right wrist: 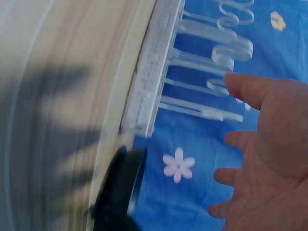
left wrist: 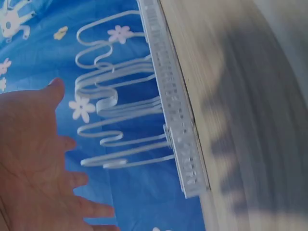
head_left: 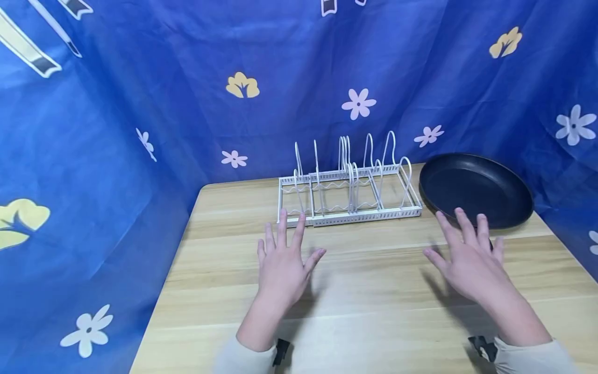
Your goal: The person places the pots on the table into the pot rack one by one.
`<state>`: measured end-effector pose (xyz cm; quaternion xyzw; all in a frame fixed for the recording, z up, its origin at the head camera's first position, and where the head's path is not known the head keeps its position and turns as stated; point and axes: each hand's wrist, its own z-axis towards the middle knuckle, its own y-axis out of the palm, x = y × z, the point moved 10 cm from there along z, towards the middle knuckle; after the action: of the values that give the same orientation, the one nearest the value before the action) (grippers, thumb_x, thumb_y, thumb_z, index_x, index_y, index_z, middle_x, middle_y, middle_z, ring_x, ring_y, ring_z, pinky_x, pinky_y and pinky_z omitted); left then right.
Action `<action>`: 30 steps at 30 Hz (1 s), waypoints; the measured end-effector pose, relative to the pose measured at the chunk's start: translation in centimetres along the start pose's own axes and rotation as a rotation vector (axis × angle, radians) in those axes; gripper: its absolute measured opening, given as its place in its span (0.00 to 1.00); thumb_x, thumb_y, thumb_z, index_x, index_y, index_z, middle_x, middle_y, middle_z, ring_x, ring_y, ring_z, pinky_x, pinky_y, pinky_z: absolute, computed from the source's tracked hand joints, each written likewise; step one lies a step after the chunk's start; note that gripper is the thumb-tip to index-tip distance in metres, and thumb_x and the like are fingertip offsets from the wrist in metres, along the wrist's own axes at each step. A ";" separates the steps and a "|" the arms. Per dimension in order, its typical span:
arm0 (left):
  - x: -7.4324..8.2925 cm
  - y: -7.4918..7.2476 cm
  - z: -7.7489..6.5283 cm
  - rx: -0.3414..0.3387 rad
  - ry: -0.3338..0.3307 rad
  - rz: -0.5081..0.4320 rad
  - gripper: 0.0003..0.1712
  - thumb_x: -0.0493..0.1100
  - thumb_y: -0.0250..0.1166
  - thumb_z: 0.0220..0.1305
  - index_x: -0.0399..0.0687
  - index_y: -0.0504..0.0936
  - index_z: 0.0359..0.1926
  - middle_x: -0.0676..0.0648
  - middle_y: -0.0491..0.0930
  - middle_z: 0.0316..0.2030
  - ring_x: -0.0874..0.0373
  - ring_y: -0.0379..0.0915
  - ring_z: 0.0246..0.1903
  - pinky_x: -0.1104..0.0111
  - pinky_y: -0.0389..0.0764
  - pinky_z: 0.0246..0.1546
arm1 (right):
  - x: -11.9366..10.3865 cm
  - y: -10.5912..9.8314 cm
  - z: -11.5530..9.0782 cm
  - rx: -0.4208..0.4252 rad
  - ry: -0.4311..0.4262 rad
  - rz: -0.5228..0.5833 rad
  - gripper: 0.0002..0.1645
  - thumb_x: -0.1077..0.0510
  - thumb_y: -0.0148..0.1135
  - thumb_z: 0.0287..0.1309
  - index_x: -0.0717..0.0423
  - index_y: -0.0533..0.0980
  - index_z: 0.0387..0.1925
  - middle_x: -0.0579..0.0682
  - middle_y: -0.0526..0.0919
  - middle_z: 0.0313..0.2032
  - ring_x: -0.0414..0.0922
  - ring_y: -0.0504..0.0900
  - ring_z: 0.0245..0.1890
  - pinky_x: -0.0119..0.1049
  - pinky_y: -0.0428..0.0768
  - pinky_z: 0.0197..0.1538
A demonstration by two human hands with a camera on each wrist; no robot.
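Observation:
A white wire rack (head_left: pixel 345 219) with upright loops stands toward the back of the wooden table. To its right sits a black frying pan (head_left: pixel 474 189), close beside the rack's end. My left hand (head_left: pixel 284 270) is held over the table in front of the rack, fingers spread and holding nothing. Spread likewise, my right hand (head_left: pixel 474 265) hovers near the pan's front edge, and its fingertips overlap the pan in the head view. The left wrist view has the rack (left wrist: pixel 175 130) beyond my fingers; the right wrist view catches the pan (right wrist: pixel 120 187) below the rack's end.
The light wooden table (head_left: pixel 369 301) reaches from the back toward me. A blue curtain (head_left: pixel 289 93) with flower prints hangs behind it and along both sides. Shadows of my hands fall on the tabletop.

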<state>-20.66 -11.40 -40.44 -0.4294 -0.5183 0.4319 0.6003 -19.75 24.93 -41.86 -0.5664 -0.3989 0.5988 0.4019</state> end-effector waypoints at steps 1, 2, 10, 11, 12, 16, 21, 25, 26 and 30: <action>0.4 0.0 0.0 0.009 0.009 -0.007 0.52 0.80 0.49 0.74 0.72 0.42 0.88 0.44 0.33 0.90 0.24 0.40 0.85 0.27 0.51 0.81 | 0.7 -0.3 0.0 0.001 0.013 0.003 0.53 0.28 0.52 0.78 0.41 0.45 0.89 0.66 0.37 0.87 0.79 0.25 0.83 0.93 0.33 0.69; 0.9 0.1 0.0 0.015 0.017 -0.014 0.52 0.80 0.49 0.74 0.72 0.43 0.88 0.43 0.35 0.90 0.25 0.42 0.85 0.27 0.53 0.81 | 1.4 -0.5 -0.1 0.002 0.025 0.008 0.53 0.28 0.52 0.78 0.43 0.45 0.89 0.67 0.38 0.87 0.80 0.26 0.83 0.94 0.34 0.68; 4.9 1.3 -0.2 0.037 0.091 -0.172 0.47 0.68 0.59 0.78 0.60 0.54 0.87 0.38 0.45 0.88 0.31 0.55 0.82 0.32 0.63 0.79 | 7.2 -2.0 -0.1 -0.101 0.121 -0.026 0.58 0.26 0.46 0.80 0.64 0.47 0.86 0.83 0.50 0.78 0.87 0.57 0.72 0.87 0.62 0.63; 5.4 1.6 -0.2 0.031 0.102 -0.195 0.47 0.65 0.61 0.78 0.58 0.55 0.87 0.38 0.45 0.88 0.32 0.56 0.82 0.33 0.63 0.79 | 7.9 -2.1 0.0 -0.121 0.130 -0.036 0.59 0.26 0.45 0.80 0.69 0.48 0.84 0.86 0.52 0.76 0.87 0.59 0.70 0.85 0.66 0.62; 5.9 2.0 -0.2 0.020 0.111 -0.217 0.46 0.63 0.63 0.78 0.56 0.56 0.87 0.37 0.45 0.88 0.32 0.56 0.82 0.33 0.64 0.79 | 8.5 -2.1 0.1 -0.144 0.138 -0.042 0.59 0.26 0.43 0.80 0.73 0.48 0.83 0.88 0.54 0.74 0.87 0.60 0.69 0.84 0.68 0.62; 8.2 3.2 -0.5 -0.017 0.156 -0.269 0.45 0.57 0.66 0.77 0.52 0.59 0.85 0.37 0.47 0.88 0.32 0.60 0.81 0.35 0.66 0.78 | 10.3 -1.9 0.7 -0.205 0.140 -0.046 0.60 0.27 0.41 0.82 0.82 0.52 0.78 0.90 0.62 0.69 0.86 0.66 0.66 0.80 0.72 0.60; 10.8 4.1 -1.0 -0.067 0.203 -0.291 0.43 0.58 0.64 0.78 0.51 0.61 0.84 0.38 0.51 0.87 0.34 0.64 0.79 0.36 0.70 0.76 | 11.6 -1.2 1.0 -0.254 0.141 -0.033 0.58 0.29 0.38 0.83 0.83 0.57 0.75 0.84 0.75 0.63 0.84 0.74 0.61 0.75 0.77 0.55; 12.8 4.7 -0.9 -0.120 0.224 -0.335 0.41 0.61 0.61 0.80 0.50 0.62 0.83 0.39 0.59 0.84 0.37 0.67 0.77 0.40 0.72 0.76 | 12.3 -0.6 1.5 -0.286 0.155 -0.026 0.59 0.28 0.37 0.83 0.87 0.59 0.72 0.83 0.79 0.60 0.82 0.76 0.60 0.73 0.77 0.56; 13.3 5.0 -0.8 -0.141 0.229 -0.350 0.41 0.61 0.61 0.80 0.50 0.62 0.83 0.40 0.61 0.83 0.38 0.68 0.77 0.42 0.72 0.77 | 12.5 -0.5 1.6 -0.295 0.156 -0.019 0.59 0.28 0.38 0.83 0.88 0.60 0.71 0.83 0.79 0.59 0.82 0.78 0.59 0.73 0.78 0.56; 15.4 6.7 -0.8 -0.240 0.254 -0.414 0.40 0.63 0.58 0.81 0.51 0.63 0.83 0.42 0.68 0.79 0.45 0.71 0.74 0.52 0.74 0.78 | 12.8 0.1 1.9 -0.323 0.168 0.052 0.57 0.29 0.40 0.83 0.85 0.62 0.70 0.82 0.82 0.57 0.73 0.86 0.51 0.61 0.85 0.48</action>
<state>-18.97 5.14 -43.06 -0.4331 -0.5631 0.1779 0.6809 -22.12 36.78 -46.49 -0.6817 -0.4403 0.4878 0.3218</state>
